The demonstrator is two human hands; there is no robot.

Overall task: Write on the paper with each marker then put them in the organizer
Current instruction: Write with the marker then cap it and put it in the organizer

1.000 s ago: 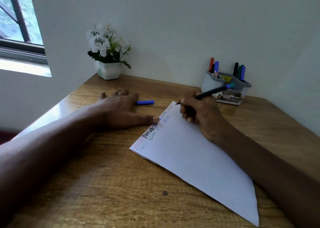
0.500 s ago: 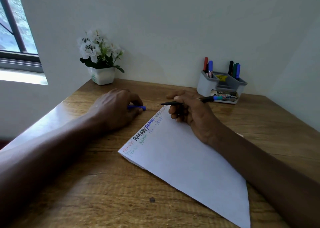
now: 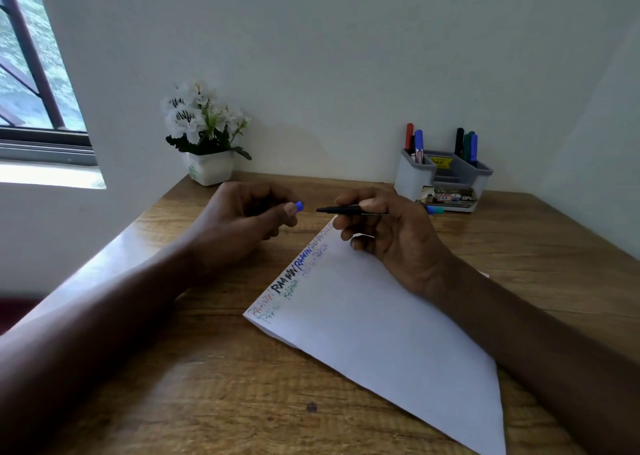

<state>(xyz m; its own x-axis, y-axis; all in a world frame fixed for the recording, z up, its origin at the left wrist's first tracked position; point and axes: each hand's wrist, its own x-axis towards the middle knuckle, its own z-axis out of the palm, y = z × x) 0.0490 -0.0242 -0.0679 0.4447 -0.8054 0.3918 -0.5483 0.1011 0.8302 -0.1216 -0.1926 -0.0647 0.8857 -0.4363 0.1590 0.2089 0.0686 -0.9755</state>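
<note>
A white sheet of paper [image 3: 374,330] lies slanted on the wooden desk [image 3: 207,402], with coloured words along its far left edge. My right hand [image 3: 384,233] is raised over the paper's far corner and grips a black marker [image 3: 341,209] level, its tip pointing left and its blue end poking out behind the hand. My left hand [image 3: 242,222] is lifted off the desk and holds a blue cap [image 3: 299,206], whose end faces the marker's tip a short gap away. A grey organizer [image 3: 415,177] stands at the back right with several markers upright in it.
A white pot of white flowers [image 3: 206,143] stands at the desk's back left corner against the wall. A window is at the far left. A small card or label lies in front of the organizer. A dark spot marks the wood near the front.
My right hand lifted the marker off the paper and turned it level. My left hand left the paper's edge, picked the blue cap up from the desk and raised it toward the tip.
</note>
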